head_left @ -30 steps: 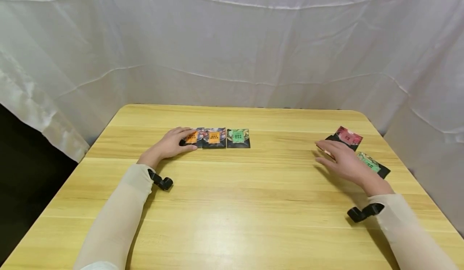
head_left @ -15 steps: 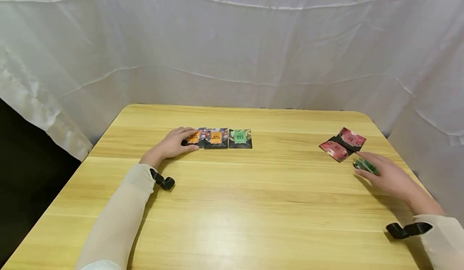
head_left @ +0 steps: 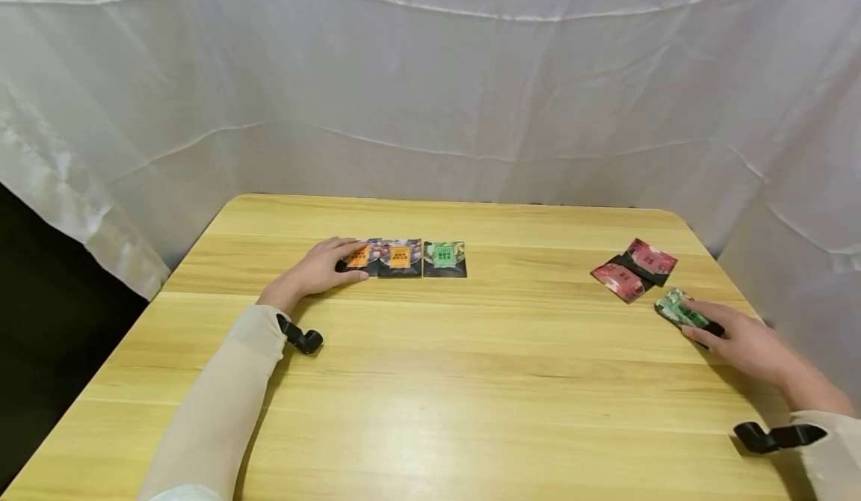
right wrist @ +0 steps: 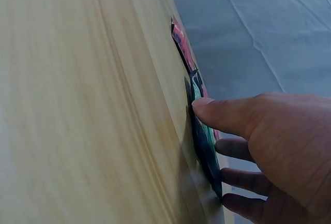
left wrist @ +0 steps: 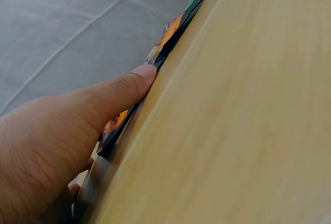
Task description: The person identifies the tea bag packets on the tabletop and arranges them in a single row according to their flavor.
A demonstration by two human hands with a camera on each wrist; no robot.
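Observation:
My left hand (head_left: 323,265) lies over the leftmost orange-labelled packet (head_left: 359,256), thumb along its near edge and fingers straight across its far part. Right beside it lie a second orange-labelled packet (head_left: 400,257) and a green-labelled packet (head_left: 445,259), in one row. In the left wrist view the thumb (left wrist: 129,84) presses at the packets' near side. At the right, my right hand (head_left: 740,340) pinches another green-labelled packet (head_left: 675,308) between thumb and fingers. The right wrist view has this packet (right wrist: 204,141) tilted, with a shadow beside it.
Two red-labelled packets, one (head_left: 651,259) overlapping the other (head_left: 620,281), lie just beyond my right hand. The wooden table (head_left: 471,381) ends at a white curtain (head_left: 430,97) behind and at the sides. Each wrist wears a small black camera mount (head_left: 303,336).
My right hand has moved from over the red-labelled packets rightward and nearer, onto the green-labelled packet, which has shifted slightly in its grip. The left hand stays on its packet.

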